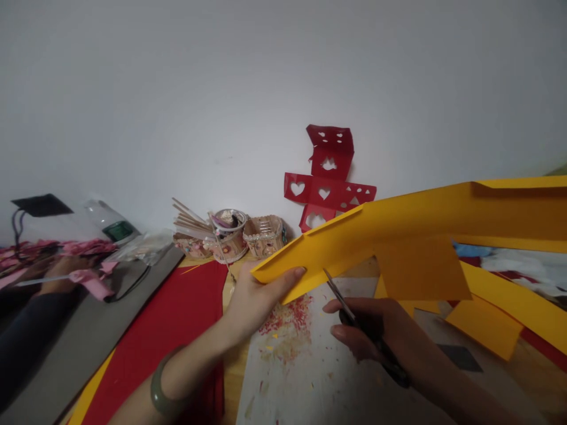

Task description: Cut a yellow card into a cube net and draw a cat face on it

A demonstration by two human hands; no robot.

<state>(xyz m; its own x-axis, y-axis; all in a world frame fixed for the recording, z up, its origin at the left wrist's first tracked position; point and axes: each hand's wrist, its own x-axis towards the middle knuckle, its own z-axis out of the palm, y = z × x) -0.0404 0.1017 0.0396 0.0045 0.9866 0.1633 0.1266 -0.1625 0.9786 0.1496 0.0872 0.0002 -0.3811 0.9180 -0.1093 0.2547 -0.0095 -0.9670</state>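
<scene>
My left hand (257,301) pinches the left end of a long yellow cardstock piece (411,221), thumb on top. The piece is creased along its length, with a square flap hanging from its lower edge, and it stretches off to the right. In my right hand (381,330) is a pair of scissors (349,313) with black handles. Their blade tips touch or nearly touch the lower edge of the cardstock, just right of my left thumb. Whether the blades have cut in I cannot tell.
A red cut-out box net (325,192) leans on the wall. Decorated holders (264,236) with sticks stand before it. Below lies a scrap-strewn grey mat (283,383); red card (177,319) is at left, yellow pieces (487,324) at right. Another person's hand (59,274) holds pink material.
</scene>
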